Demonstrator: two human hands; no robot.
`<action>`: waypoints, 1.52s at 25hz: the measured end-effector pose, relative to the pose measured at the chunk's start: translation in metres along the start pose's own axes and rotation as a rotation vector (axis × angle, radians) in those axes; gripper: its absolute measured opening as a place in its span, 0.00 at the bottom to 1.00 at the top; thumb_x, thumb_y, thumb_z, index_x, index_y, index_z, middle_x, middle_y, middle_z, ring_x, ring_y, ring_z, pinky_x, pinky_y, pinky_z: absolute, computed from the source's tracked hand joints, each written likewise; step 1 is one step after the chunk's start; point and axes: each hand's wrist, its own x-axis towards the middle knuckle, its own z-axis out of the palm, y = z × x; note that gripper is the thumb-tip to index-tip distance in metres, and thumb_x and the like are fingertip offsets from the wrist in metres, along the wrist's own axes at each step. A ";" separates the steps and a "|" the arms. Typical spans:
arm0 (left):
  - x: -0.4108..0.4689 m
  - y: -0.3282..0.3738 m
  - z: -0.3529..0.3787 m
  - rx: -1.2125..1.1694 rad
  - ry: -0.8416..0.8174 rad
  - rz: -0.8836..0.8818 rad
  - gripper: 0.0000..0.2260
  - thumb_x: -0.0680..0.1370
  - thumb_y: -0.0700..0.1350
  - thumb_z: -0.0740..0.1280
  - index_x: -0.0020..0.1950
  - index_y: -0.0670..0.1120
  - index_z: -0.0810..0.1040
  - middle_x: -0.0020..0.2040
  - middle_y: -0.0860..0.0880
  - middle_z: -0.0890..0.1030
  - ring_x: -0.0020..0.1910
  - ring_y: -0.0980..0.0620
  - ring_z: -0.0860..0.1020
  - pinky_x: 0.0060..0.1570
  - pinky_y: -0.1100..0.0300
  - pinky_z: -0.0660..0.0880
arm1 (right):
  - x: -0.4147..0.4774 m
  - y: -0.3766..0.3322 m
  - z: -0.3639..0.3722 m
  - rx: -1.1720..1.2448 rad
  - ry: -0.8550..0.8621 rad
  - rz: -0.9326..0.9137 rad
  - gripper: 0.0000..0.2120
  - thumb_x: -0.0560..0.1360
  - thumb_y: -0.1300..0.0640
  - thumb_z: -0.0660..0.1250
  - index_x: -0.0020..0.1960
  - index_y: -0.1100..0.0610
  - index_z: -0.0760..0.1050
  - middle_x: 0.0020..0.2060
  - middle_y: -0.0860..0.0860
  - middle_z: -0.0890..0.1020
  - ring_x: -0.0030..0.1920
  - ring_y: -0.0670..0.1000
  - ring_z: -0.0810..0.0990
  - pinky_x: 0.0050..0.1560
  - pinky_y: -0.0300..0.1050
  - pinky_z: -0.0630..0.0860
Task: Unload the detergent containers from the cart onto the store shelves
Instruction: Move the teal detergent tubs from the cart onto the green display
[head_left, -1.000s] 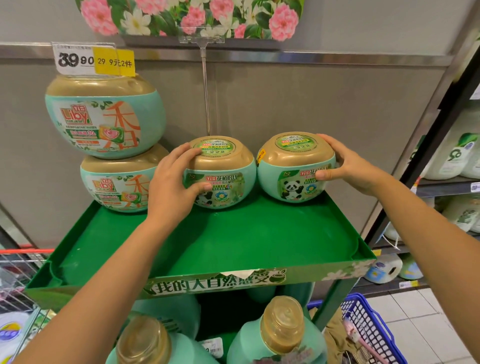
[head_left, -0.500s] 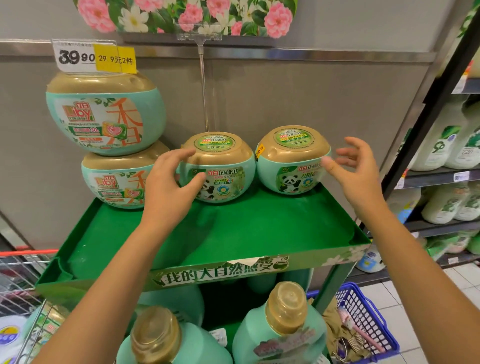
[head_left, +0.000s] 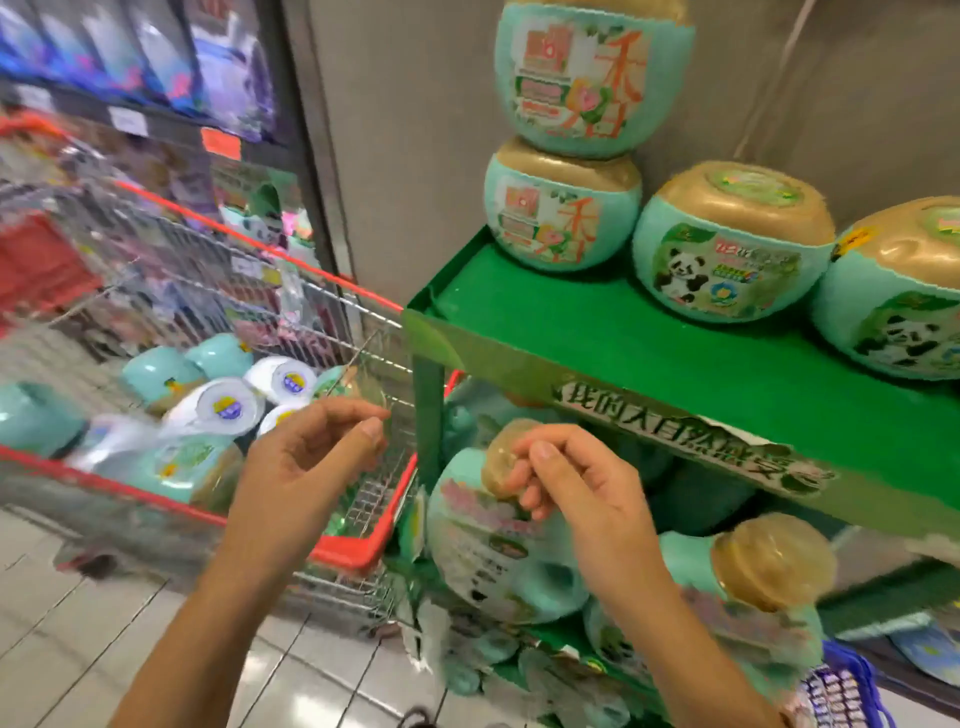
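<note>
Tubs (head_left: 727, 244), mint-green with tan lids (panda labels), line the shelf (head_left: 571, 322); left hand (head_left: 306, 457), right hand (head_left: 587, 493): fingers slack, empty.

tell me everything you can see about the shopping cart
The shopping cart is a silver wire basket with a red rim, blurred by motion. It stands on the tiled floor, left of the green display stand, its near corner close to it. Inside lie mint-green tubs and white tubs with blue-and-yellow labels. The left hand hovers before its near end, holding nothing.
</note>
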 end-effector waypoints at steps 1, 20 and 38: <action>-0.015 -0.013 -0.021 0.013 0.086 -0.087 0.08 0.76 0.34 0.67 0.43 0.47 0.81 0.33 0.56 0.83 0.33 0.63 0.78 0.35 0.74 0.73 | -0.003 0.005 0.011 -0.058 0.025 -0.022 0.09 0.78 0.62 0.64 0.42 0.56 0.78 0.35 0.49 0.80 0.33 0.52 0.74 0.36 0.44 0.72; 0.056 -0.082 -0.317 0.113 0.312 -0.331 0.07 0.78 0.38 0.66 0.47 0.49 0.81 0.35 0.58 0.83 0.35 0.63 0.80 0.35 0.73 0.75 | 0.089 0.042 0.323 0.127 -0.144 0.121 0.09 0.79 0.67 0.61 0.47 0.57 0.78 0.33 0.50 0.81 0.30 0.44 0.76 0.32 0.35 0.74; 0.375 -0.269 -0.252 0.318 -0.115 -0.520 0.08 0.78 0.37 0.63 0.55 0.40 0.80 0.43 0.44 0.79 0.34 0.56 0.74 0.31 0.69 0.71 | 0.291 0.259 0.387 0.140 0.616 0.778 0.10 0.76 0.73 0.59 0.45 0.61 0.75 0.35 0.53 0.74 0.24 0.37 0.74 0.26 0.31 0.72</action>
